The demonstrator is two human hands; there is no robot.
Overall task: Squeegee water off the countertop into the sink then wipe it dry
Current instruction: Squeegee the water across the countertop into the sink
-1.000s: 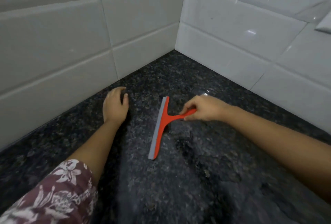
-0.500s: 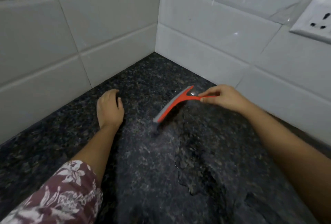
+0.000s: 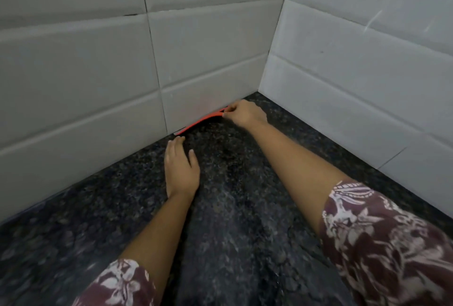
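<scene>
A red squeegee (image 3: 199, 122) with a grey blade lies along the foot of the left tiled wall, close to the corner. My right hand (image 3: 245, 112) pinches its handle end, fingers curled round it. My left hand (image 3: 180, 166) rests flat on the dark speckled granite countertop (image 3: 245, 220), fingers straight, just below the squeegee's near tip. The countertop looks wet and glossy down the middle between my arms. No sink or cloth is in view.
White tiled walls (image 3: 355, 73) meet in a corner at the back and close off the countertop on the left and right. My floral sleeves (image 3: 382, 239) show at the bottom of the view.
My right hand has carried the squeegee from the middle of the countertop back to the foot of the left wall near the corner. My left hand stays flat on the counter.
</scene>
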